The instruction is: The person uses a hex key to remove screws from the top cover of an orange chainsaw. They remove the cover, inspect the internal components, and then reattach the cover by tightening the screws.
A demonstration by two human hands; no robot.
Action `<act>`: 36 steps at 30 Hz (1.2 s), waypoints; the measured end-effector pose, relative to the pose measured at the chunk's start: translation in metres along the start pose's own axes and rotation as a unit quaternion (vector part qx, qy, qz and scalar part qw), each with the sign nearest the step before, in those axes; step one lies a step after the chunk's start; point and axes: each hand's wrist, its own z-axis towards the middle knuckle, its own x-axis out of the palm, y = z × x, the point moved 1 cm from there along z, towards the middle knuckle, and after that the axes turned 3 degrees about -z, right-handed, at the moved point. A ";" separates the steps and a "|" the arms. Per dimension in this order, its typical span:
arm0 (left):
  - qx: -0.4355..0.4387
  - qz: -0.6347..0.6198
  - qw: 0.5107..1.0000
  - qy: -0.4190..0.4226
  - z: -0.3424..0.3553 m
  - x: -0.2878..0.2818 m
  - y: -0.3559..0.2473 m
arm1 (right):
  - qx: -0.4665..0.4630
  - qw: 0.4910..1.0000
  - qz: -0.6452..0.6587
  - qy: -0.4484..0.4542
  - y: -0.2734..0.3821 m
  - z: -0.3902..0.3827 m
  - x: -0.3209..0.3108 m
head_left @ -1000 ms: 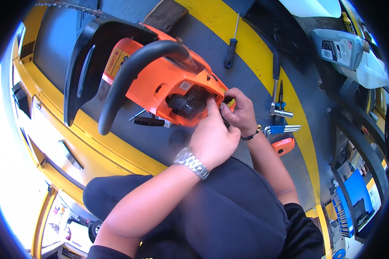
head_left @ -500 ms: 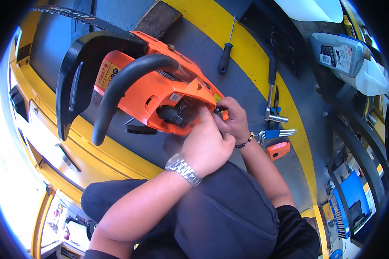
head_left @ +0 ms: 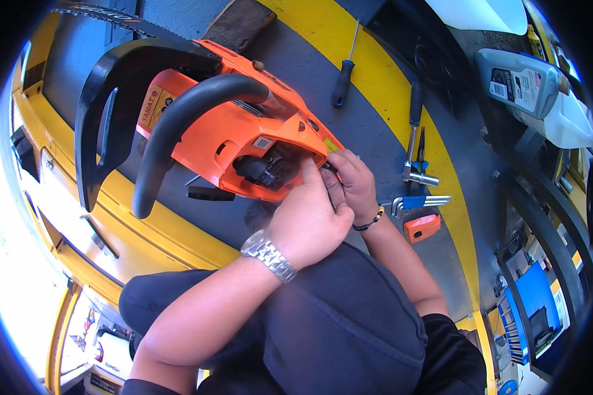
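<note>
An orange chainsaw (head_left: 201, 153) with a black curved handle (head_left: 161, 148) lies tilted before me, its chain bar at the far left. Its near end is open, showing dark parts (head_left: 263, 170) inside. My left hand (head_left: 313, 214), with a silver watch at the wrist, grips this near end; its index finger reaches into the opening and the other fingers are mostly hidden. Close against it, my right hand (head_left: 356, 184), wearing a beaded bracelet, has curled fingers closed on the saw's right edge. Whether a small part sits between the two hands is hidden.
Right of the saw lie a screwdriver (head_left: 342, 82), a ratchet (head_left: 413, 128), blue-handled pliers (head_left: 423, 161), hex keys (head_left: 418, 203) and an orange cover (head_left: 422, 228). A black-handled tool (head_left: 211, 193) lies left of my hands. A wooden block (head_left: 244, 26), a grey jug (head_left: 520, 79) and black bars (head_left: 534, 210) surround the workspace.
The chainsaw and both hands have shifted slightly left and away from me. An orange piece seen beside my right fingers earlier no longer shows. The loose tools have stayed put.
</note>
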 end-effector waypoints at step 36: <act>0.114 -0.115 0.982 -0.100 -0.006 0.009 0.035 | -0.108 0.992 -0.045 -0.051 -0.007 0.004 0.004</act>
